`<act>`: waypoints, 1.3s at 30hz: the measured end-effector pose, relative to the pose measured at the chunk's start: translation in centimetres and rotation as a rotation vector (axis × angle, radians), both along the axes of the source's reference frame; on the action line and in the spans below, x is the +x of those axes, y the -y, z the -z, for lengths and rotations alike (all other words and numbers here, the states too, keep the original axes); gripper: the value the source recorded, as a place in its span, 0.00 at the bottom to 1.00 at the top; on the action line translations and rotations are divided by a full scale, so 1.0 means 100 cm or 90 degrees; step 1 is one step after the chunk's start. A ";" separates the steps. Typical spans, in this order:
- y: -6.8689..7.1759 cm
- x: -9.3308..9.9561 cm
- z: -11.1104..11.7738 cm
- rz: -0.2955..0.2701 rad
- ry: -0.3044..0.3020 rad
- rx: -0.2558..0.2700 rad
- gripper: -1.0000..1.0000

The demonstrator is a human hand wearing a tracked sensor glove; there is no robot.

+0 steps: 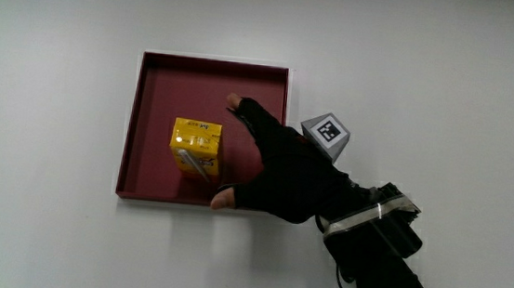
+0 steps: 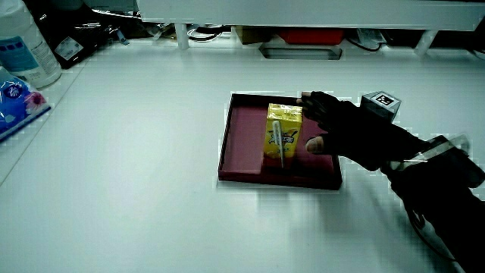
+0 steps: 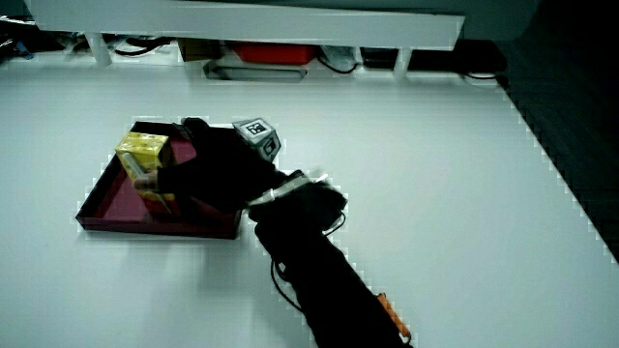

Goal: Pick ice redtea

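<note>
A yellow drink carton [image 1: 197,146] stands upright in a dark red tray [image 1: 151,125], with a straw on its face; both side views show the carton [image 2: 283,133] [image 3: 143,159]. The hand [image 1: 278,169] in its black glove reaches into the tray beside the carton. Its fingers are spread, one tip [image 1: 234,101] farther from the person than the carton and the thumb tip [image 1: 223,198] nearer. They do not touch the carton and hold nothing. The patterned cube [image 1: 326,135] sits on the hand's back.
The tray [image 2: 242,136] lies on a white table. A plastic bottle [image 2: 26,42] and a blue packet [image 2: 15,102] stand near the table's edge in a side view. A low partition [image 3: 242,19] with cables under it closes off the table.
</note>
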State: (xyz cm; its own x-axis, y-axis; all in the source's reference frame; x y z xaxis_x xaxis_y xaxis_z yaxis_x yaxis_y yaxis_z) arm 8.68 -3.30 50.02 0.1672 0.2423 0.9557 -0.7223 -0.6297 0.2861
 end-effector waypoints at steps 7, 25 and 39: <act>0.001 -0.016 -0.009 0.006 0.006 -0.001 0.50; -0.003 -0.016 -0.022 -0.074 0.053 0.011 0.62; -0.005 -0.013 -0.030 -0.153 0.092 0.006 0.88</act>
State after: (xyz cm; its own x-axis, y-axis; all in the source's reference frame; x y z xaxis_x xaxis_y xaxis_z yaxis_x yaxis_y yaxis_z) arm 7.38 -2.79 53.06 -0.0325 0.2500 0.9677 -0.5850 -0.7898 0.1844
